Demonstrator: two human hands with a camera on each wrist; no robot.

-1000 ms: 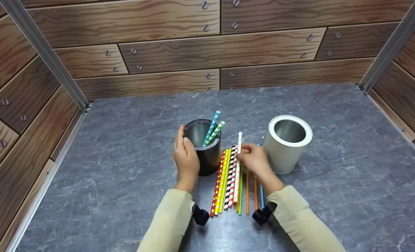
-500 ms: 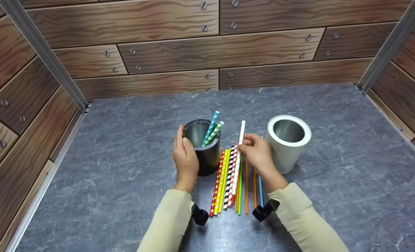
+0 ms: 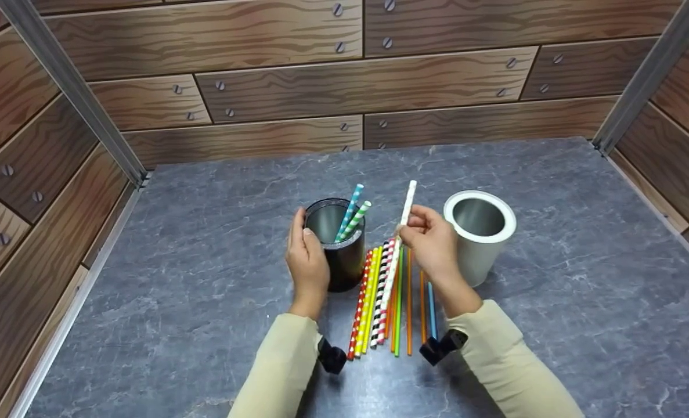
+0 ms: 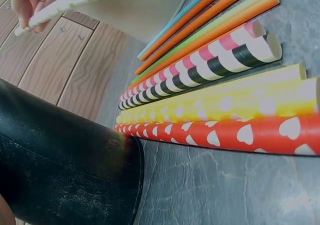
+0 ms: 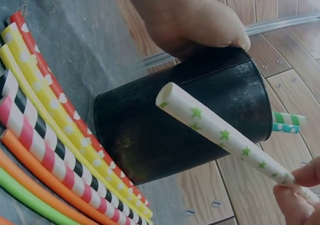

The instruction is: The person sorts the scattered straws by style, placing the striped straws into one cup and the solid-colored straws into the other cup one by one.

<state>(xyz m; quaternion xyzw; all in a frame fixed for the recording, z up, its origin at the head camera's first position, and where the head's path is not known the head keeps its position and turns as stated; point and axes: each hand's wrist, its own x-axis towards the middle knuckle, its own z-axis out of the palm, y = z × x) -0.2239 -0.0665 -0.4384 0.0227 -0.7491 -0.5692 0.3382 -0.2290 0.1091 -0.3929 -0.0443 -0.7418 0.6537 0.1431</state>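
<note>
The right hand [image 3: 435, 244] pinches a round, star-printed straw [image 5: 224, 135]; the left hand [image 3: 307, 261], fingers straight, touches a black, cylindrical can [image 3: 345, 268].

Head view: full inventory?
Walls: 3, brown, back and sides
Table: 1, grey, between walls
Posts: 2, grey, back corners
Black cup: 1, black, table centre
White cup: 1, white, table right
Cup straws: 2, blue/green, in black cup
Heart straw: 1, red, row's left
Yellow straws: 2, yellow, next
Spiral straws: 2, black/pink, next
Orange straws: 4+, orange, row's right
Lime straw: 1, green, among orange
Blue straw: 1, blue, row's right end
Star straw: 1, white, held up
Cameras: 2, black, wrists
Sleeves: 2, beige, forearms
Left hand: 1, bare, at black cup
Right hand: 1, bare, holding star straw
</note>
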